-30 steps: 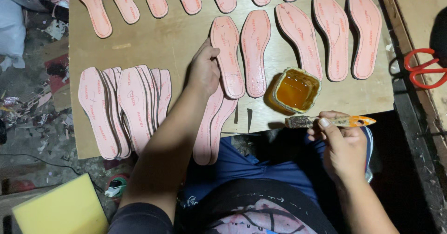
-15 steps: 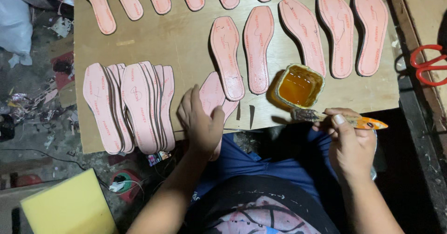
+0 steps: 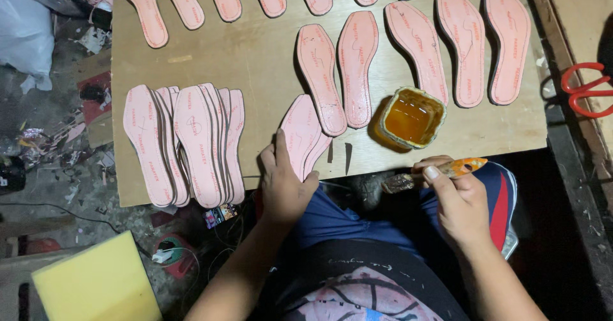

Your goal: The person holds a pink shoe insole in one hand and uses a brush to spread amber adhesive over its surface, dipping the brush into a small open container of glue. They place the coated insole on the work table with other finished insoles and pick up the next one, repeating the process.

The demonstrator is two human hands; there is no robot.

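My left hand (image 3: 283,184) grips the near end of two overlapping pink insoles (image 3: 301,131) at the front edge of the wooden board (image 3: 249,59). My right hand (image 3: 456,196) holds an orange-handled glue brush (image 3: 434,173) just off the board's edge, bristles pointing left. An open tin of amber glue (image 3: 412,118) stands on the board above the brush. Two pink insoles (image 3: 338,72) lie side by side beyond my left hand.
A fanned stack of pink insoles (image 3: 185,142) lies at the board's left. More insoles (image 3: 472,40) lie in rows at the right and along the far edge. Red scissors (image 3: 584,90) rest at the right. A yellow foam block (image 3: 96,283) sits on the cluttered floor.
My left hand left the two laid insoles on the board and drew back to the near edge, taking hold of the overlapping pair. The right hand with the brush stayed put.
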